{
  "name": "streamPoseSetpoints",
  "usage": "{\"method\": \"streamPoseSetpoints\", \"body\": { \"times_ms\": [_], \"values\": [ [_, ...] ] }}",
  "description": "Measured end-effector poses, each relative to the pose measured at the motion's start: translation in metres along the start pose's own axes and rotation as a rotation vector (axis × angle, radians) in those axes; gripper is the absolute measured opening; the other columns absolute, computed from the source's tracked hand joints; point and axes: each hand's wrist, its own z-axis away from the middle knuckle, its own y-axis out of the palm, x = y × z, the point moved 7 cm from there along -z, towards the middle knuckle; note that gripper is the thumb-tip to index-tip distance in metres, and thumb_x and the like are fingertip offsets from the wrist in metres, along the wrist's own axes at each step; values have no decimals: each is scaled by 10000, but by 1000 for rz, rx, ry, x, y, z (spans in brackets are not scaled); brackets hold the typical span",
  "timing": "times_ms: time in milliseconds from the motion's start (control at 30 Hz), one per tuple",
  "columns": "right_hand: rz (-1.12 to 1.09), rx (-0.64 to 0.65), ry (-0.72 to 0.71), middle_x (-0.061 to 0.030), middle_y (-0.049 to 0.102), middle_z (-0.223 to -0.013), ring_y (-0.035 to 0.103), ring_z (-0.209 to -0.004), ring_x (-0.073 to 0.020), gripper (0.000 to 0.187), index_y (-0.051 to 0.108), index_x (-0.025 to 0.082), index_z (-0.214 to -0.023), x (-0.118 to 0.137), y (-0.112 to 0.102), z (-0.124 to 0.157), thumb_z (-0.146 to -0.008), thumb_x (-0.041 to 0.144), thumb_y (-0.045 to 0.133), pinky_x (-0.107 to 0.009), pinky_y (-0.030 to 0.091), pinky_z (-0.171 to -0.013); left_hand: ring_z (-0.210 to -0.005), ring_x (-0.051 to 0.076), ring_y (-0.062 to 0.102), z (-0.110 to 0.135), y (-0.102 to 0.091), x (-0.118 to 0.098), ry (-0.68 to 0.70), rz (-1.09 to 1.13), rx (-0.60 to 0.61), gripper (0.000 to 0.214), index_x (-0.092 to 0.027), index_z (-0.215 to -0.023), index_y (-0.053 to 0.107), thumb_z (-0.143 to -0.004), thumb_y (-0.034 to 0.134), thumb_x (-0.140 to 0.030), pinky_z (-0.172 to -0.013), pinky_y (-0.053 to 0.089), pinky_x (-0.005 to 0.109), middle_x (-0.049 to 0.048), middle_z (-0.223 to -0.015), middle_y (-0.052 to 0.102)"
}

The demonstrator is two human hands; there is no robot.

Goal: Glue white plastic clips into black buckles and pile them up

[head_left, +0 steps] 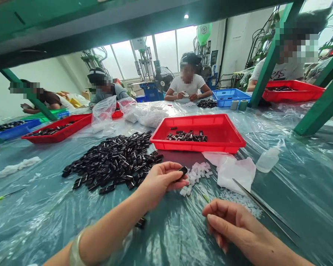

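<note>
My left hand (161,181) pinches a small black plastic part (182,170) between thumb and fingertips, just above a small pile of white plastic pieces (195,176). To its left lies a big heap of the same black parts (113,160). My right hand (233,225) rests low on the plastic-covered table (44,214) with its fingers curled inward; long metal tweezers (266,210) run along its far side, and whether the fingers grip them is hidden. A red tray (224,138) holding several black parts stands straight ahead.
A white cloth (234,170) and a small clear bottle (268,159) lie right of the white pieces. Other people sit around the table with red and blue trays (229,96). Green frame legs (322,107) stand at right. Plastic bags (144,114) lie behind the heap.
</note>
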Motion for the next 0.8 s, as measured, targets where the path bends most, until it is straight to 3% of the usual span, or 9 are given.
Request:
{"method": "streamPoseSetpoints", "body": {
  "times_ms": [133,233,333,433,600,733,800],
  "values": [
    [124,45,-19,47,469,-614,448,-520,-64,256,531,147,-841,4,6,3,-847,403,538,-184,363,-506,-653,148,658,-29,4,-38,104,-44,-67,97,-69,-807,576,-776,568,22,-610,539,197,82,-716,645],
    [196,69,-35,53,446,-585,438,-523,-73,220,525,145,-828,7,8,3,-854,364,522,-192,357,-512,-704,133,623,-56,10,-58,174,-74,-117,114,-92,-958,568,-845,563,-106,-611,542,250,46,-857,620],
    [216,79,-38,56,438,-576,427,-526,-77,207,514,142,-833,7,9,3,-855,347,509,-197,353,-516,-797,162,607,-76,14,-71,231,-114,-126,234,-125,-1080,541,-871,557,-230,-665,541,314,65,-999,592],
    [219,96,-31,58,426,-585,419,-531,-79,215,504,139,-835,6,10,5,-850,354,506,-201,353,-518,-832,174,604,-81,13,-76,289,-185,-121,266,-137,-1114,526,-872,555,-243,-691,539,333,72,-1040,581],
    [247,108,-24,48,440,-595,425,-542,-87,208,513,132,-847,5,12,6,-853,339,490,-210,362,-525,-787,160,610,-57,-4,-65,406,-442,-111,306,-134,-1115,530,-818,597,-163,-692,523,312,65,-1006,602],
    [267,100,-14,44,454,-600,441,-550,-87,194,528,136,-843,5,11,6,-857,326,492,-206,370,-530,-792,200,592,-19,-21,-39,501,-777,-6,162,-137,-831,666,-707,601,-57,-789,462,341,50,-801,659],
    [271,100,-8,39,466,-611,450,-555,-86,200,532,136,-837,5,11,6,-857,332,496,-202,372,-531,-853,231,564,1,-25,-24,542,-922,67,199,-161,-793,688,-674,589,-36,-853,413,382,55,-820,670]
  ]
}}
